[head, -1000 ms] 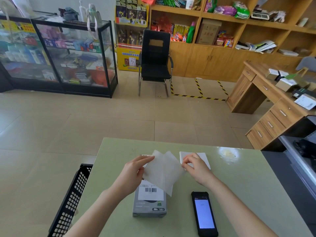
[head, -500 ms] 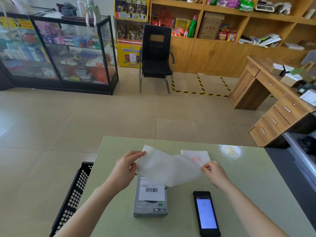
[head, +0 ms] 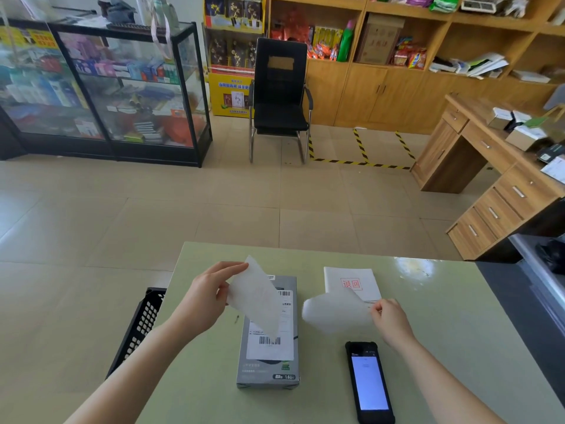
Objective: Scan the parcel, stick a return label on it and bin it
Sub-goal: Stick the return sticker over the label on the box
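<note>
Parcel (head: pixel 268 335) lies flat on the surface (head: pixel 458 332), between both hands. One peeled sheet (head: pixel 255 296) is pinched in the left hand (head: pixel 204 296), another (head: pixel 334 313) in the right hand (head: pixel 389 321). A limp sticky sheet could curl onto itself or be laid crooked over the barcode.

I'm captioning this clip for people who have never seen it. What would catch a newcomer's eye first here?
Two bare hands over a pale green table: the left hand and the right hand each pinch a separate white sheet. Below the left sheet lies a grey parcel with a barcode label; a lit handheld scanner lies near the right wrist. A black slotted crate sits off the table's left edge.
</note>
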`<state>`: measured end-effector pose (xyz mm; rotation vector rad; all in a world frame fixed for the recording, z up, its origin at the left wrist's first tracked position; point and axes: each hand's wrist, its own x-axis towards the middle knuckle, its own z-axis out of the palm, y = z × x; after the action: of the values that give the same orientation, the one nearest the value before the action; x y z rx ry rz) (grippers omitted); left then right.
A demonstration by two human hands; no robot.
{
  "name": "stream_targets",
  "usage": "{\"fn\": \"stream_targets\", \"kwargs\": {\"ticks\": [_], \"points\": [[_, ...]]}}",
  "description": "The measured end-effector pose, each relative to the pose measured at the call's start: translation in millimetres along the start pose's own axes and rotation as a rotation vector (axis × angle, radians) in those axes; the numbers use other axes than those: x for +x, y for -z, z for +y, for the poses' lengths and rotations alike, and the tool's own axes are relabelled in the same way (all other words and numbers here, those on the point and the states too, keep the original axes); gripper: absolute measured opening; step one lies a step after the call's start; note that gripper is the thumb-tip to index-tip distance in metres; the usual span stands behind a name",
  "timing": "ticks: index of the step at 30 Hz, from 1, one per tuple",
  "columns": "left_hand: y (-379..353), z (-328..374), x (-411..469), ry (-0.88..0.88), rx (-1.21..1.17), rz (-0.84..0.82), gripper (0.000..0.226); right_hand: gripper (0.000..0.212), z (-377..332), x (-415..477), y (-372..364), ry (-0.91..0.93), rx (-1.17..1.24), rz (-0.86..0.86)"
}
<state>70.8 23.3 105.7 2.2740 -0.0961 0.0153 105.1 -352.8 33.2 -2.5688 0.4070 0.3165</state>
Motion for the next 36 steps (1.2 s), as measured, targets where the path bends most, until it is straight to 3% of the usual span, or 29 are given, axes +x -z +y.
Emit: {"fn": "stream_targets", "kwargs": {"ticks": [12,17,21,24,28,32,36], "points": [[15.4,-4.1,-8.4,-0.032,0.059,0.063,0.06,0.023,-11.8,-18.9,-48.5,0.048,-0.16,-0.117],[19.0,-9.5,-11.0,-0.033,0.072,0.078,0.061,0.027,-39.5,-26.6,-61.4,0.138,-0.264,0.031],[20.1,-10.4,-11.3,-0.046,0.089,0.084,0.062,0.053,-81.2,-47.6,-89.7,0.293,-0.122,-0.129],[23.6,-12.6,-10.9,-0.054,0.12,0.094,0.061,0.071,-107.7,-65.3,-120.4,0.275,-0.153,-0.249],[31.2,-18.0,-12.4,-0.071,0.155,0.097,0.059,0.1,-133.0,-81.5,-150.3,0.195,-0.357,-0.178],[38.2,-22.0,-13.9,-0.078,0.177,0.099,0.058,0.127,-150.1,-89.9,-164.7,0.119,-0.392,-0.178],[43.9,-25.5,-14.9,-0.079,0.189,0.096,0.058,0.127,-153.1,-87.0,-167.8,0.104,-0.375,-0.171]]}}
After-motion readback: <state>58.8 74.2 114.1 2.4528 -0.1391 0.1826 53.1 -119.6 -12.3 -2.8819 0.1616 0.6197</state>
